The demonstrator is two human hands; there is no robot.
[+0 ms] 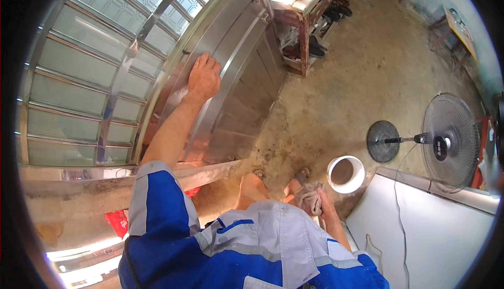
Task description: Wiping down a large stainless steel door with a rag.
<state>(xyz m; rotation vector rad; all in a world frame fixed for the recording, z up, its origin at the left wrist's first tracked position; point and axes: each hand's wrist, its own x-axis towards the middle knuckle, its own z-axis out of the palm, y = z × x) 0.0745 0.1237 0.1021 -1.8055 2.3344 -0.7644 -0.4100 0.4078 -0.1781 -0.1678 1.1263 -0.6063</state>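
Note:
My left hand (204,75) rests on the brushed metal door (232,72), below the barred window panes (94,68). Its fingers are bent against the door's upper part, and what lies under the palm is hidden. My right hand (327,205), low beside my body, grips a bunched grey-brown cloth (310,199). Just beyond the cloth, on the concrete floor (327,112), stands a white bucket (359,175) holding murky brown water (341,171).
A pedestal fan (449,143) stands to the right, its cord (399,218) trailing over a white appliance-like surface (437,234). Ahead, a worn wooden table (304,41) has shoes (315,47) beneath it. A small stool-like table (458,33) is by the far wall. Wet spots mark the floor near my feet.

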